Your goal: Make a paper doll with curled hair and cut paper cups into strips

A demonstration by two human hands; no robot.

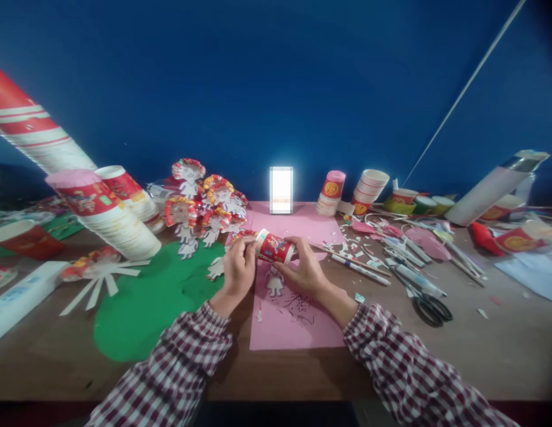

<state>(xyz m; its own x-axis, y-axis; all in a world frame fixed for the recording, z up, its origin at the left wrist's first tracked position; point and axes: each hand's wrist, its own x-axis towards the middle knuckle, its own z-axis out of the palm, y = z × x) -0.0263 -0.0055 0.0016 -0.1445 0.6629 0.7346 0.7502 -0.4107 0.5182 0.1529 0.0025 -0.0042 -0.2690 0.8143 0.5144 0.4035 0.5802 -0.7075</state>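
Both hands hold a red printed paper cup [276,247], tipped on its side above a pink sheet [298,341]. My left hand [240,267] is closed at its left end, thumb and fingers pinched there. Around the right end, my right hand [306,268] curls with thumb below and fingers above. Just under the cup, a small white paper figure [275,283] lies on the pink sheet, beside dark pen marks. Left of my left hand, another paper cutout [216,268] rests on a green sheet [142,308].
Finished-looking paper dolls [187,172] cluster at back left. Leaning cup stacks [111,219] stand further left. To the right lie markers [360,270], black-handled scissors [430,308] and paper scraps. Two cup stacks [369,187] stand near the blue wall [276,89].
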